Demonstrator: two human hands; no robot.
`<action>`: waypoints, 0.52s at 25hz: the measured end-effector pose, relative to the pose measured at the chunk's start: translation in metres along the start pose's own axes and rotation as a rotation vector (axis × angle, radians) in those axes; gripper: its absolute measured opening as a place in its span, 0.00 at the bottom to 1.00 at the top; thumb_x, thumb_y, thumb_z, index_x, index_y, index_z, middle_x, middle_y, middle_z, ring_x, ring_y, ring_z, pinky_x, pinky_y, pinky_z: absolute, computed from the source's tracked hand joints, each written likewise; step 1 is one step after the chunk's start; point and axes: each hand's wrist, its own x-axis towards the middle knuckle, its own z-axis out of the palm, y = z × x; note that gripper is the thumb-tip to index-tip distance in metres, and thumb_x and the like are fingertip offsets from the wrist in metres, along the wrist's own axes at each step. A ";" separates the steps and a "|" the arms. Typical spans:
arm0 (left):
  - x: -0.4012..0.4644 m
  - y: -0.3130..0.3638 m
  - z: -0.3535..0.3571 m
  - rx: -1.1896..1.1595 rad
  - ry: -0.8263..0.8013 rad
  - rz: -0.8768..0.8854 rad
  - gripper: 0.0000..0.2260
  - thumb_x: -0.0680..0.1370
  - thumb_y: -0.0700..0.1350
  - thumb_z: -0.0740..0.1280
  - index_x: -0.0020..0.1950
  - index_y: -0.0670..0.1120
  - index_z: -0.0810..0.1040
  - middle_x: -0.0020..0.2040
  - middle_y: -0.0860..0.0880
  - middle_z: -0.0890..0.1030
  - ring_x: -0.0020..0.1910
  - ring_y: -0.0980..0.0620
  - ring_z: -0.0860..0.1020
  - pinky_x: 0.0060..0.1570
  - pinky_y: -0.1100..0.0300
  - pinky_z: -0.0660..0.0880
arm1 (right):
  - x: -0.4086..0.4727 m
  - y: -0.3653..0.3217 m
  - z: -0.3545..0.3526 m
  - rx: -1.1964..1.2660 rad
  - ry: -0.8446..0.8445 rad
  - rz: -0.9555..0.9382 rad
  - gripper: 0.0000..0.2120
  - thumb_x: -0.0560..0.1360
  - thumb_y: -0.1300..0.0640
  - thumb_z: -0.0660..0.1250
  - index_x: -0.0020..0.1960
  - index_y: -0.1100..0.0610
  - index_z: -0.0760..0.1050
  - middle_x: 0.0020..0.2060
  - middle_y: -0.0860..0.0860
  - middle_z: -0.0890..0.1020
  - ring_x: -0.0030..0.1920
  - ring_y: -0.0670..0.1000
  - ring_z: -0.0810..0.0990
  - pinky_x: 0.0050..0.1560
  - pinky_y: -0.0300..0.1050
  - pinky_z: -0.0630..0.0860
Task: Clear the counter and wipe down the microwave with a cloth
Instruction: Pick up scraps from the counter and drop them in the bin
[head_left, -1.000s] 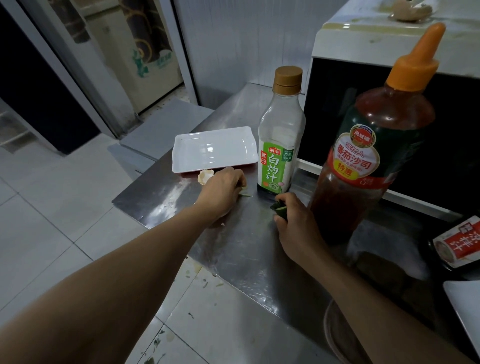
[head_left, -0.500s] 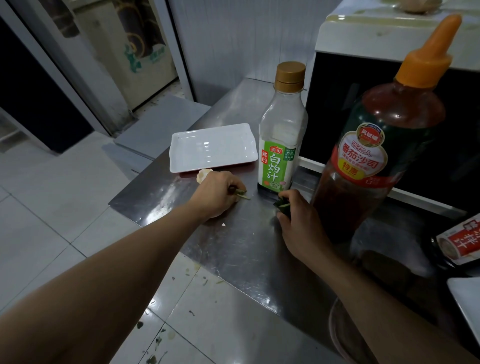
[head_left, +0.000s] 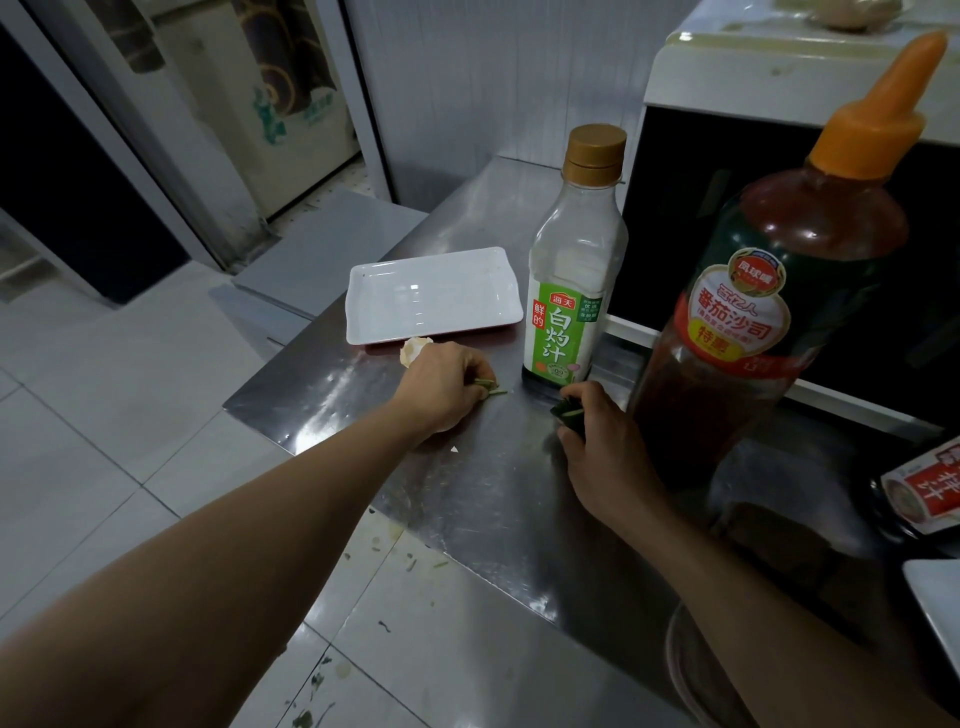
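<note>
On the steel counter (head_left: 488, 499) my left hand (head_left: 441, 389) pinches thin green vegetable scraps (head_left: 488, 387) just in front of a white rectangular plate (head_left: 431, 293). A pale garlic-like piece (head_left: 414, 349) lies beside that hand. My right hand (head_left: 602, 452) grips dark green vegetable scraps (head_left: 569, 415) at the foot of a clear sauce bottle (head_left: 571, 270) with a green label. A white microwave (head_left: 789, 171) with a dark door stands behind the bottles. No cloth is in view.
A big ketchup bottle (head_left: 779, 291) with an orange nozzle stands close at the right. A red-labelled bottle (head_left: 930, 493) lies at the far right, above a white plate's edge (head_left: 935, 597). Green scraps litter the tiled floor (head_left: 363, 649) below the counter's edge.
My left hand has slid slightly right along the counter and now shows green scraps at its fingertips. My right hand stays by the clear bottle with its scraps.
</note>
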 end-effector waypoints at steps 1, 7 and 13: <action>0.000 0.001 -0.001 0.009 -0.006 -0.009 0.04 0.74 0.40 0.70 0.47 0.45 0.83 0.45 0.49 0.84 0.44 0.53 0.80 0.49 0.55 0.78 | 0.000 0.000 -0.001 -0.004 0.001 0.005 0.18 0.78 0.61 0.61 0.67 0.56 0.64 0.66 0.54 0.72 0.65 0.53 0.71 0.62 0.43 0.69; -0.005 0.008 -0.013 -0.053 0.032 -0.047 0.06 0.75 0.39 0.68 0.48 0.45 0.83 0.46 0.49 0.84 0.45 0.52 0.80 0.51 0.59 0.77 | -0.005 -0.007 -0.007 -0.027 0.005 0.011 0.18 0.78 0.61 0.61 0.67 0.56 0.64 0.67 0.54 0.71 0.66 0.53 0.71 0.63 0.44 0.69; -0.029 0.014 -0.038 -0.223 0.051 -0.011 0.05 0.75 0.34 0.67 0.46 0.38 0.82 0.38 0.45 0.83 0.33 0.58 0.80 0.38 0.72 0.74 | -0.021 -0.030 -0.019 -0.001 0.042 0.003 0.18 0.78 0.61 0.61 0.68 0.56 0.65 0.66 0.55 0.72 0.65 0.53 0.71 0.62 0.44 0.68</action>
